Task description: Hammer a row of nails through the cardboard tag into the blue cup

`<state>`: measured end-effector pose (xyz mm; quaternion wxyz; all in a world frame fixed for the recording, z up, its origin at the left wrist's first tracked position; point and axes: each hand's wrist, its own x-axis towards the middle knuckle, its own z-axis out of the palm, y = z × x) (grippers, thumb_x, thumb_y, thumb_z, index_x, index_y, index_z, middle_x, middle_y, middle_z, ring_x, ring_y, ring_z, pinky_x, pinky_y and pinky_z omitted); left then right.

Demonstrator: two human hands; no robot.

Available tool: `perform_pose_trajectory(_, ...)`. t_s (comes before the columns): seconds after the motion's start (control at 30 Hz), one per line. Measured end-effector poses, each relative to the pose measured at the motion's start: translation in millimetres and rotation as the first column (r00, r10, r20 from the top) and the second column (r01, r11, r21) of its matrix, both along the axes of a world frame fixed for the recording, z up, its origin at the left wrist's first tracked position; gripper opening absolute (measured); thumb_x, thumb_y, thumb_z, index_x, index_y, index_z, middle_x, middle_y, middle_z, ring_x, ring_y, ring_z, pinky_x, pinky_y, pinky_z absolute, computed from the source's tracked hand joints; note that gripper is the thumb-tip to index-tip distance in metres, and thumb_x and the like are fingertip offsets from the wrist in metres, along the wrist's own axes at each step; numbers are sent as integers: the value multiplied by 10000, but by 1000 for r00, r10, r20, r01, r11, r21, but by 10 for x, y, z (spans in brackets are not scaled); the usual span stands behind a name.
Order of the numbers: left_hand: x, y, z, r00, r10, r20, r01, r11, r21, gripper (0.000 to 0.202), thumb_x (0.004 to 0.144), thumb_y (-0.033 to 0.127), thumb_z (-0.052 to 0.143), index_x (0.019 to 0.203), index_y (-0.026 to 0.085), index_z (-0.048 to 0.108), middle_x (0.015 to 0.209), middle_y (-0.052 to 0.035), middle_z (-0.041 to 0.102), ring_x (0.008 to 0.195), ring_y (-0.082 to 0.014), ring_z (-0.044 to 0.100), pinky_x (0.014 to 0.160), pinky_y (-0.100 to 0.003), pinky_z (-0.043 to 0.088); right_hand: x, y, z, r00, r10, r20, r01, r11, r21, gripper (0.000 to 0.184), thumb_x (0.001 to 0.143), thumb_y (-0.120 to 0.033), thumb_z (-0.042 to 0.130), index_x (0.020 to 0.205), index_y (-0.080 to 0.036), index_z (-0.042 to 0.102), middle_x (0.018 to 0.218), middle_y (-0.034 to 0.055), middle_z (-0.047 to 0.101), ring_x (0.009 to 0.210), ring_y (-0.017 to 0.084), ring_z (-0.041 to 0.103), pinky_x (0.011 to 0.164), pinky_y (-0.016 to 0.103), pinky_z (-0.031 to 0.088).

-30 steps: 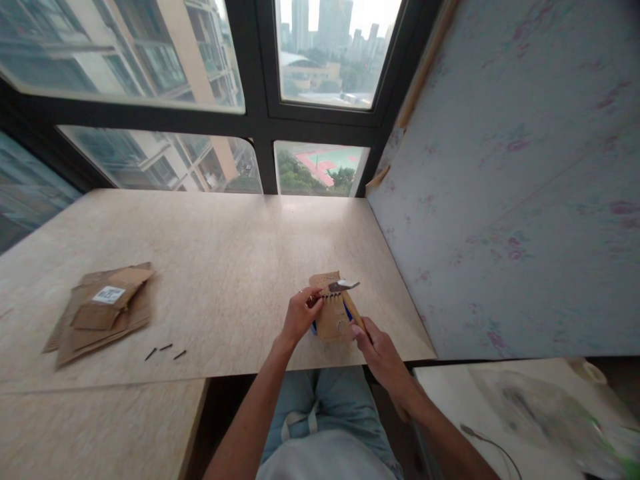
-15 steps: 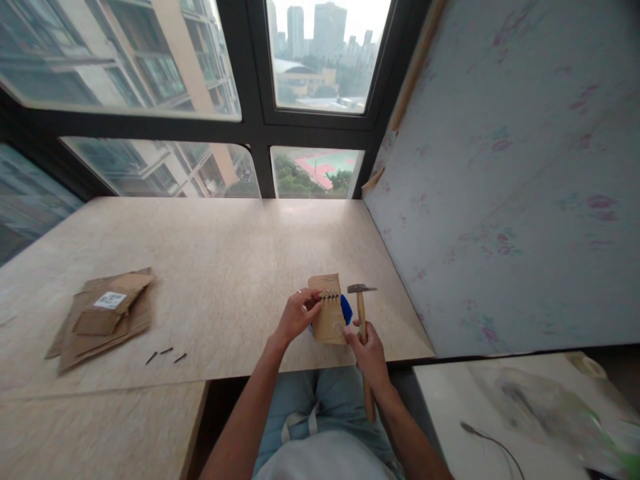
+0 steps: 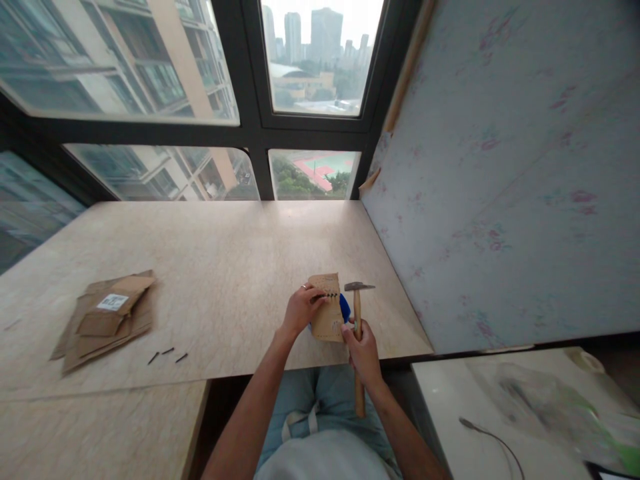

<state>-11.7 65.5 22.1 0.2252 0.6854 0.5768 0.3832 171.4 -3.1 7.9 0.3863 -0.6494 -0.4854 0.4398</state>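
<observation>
My left hand (image 3: 300, 308) is closed on the left side of a small cardboard piece (image 3: 326, 313) with a row of dark nails across it. The cardboard rests over a blue object (image 3: 345, 307) near the table's front edge. My right hand (image 3: 361, 349) grips the wooden handle of a hammer (image 3: 358, 313), held upright just right of the cardboard. Its metal head sits level with the cardboard's top edge.
A pile of flattened cardboard (image 3: 103, 317) with a white label lies at the table's left. Three loose nails (image 3: 167, 353) lie beside it. A pale patterned panel (image 3: 500, 173) walls the right side. Windows stand behind the table (image 3: 225, 253). A white surface with a cable (image 3: 490, 443) is lower right.
The hammer swung up from lying across the nails to an upright hold beside the cardboard. My right hand slid closer to the cardboard. My left hand stayed on the cardboard.
</observation>
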Motion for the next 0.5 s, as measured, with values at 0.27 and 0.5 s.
perform_pose_trajectory(0.27,27,10,-50,1000,26,1,-26,1000,7,75,844,203,683,863,220,754,902,-47,706,860,-178,646,775,-303,515,-3,2,17,1000,2,-27,-3,1000,-17,435,798,-530,588,1046,-172,581,584,-78,504,427,113,455,398,215,357)
perform_pose_trajectory(0.5,-35,35,-28,1000,-21,8,21,1000,-24,88,811,247,719,890,225,752,923,-51,707,834,-175,658,757,-300,525,-15,19,41,999,-2,-45,0,1000,-27,411,799,-513,591,1035,-178,565,563,-92,468,404,104,420,375,210,333)
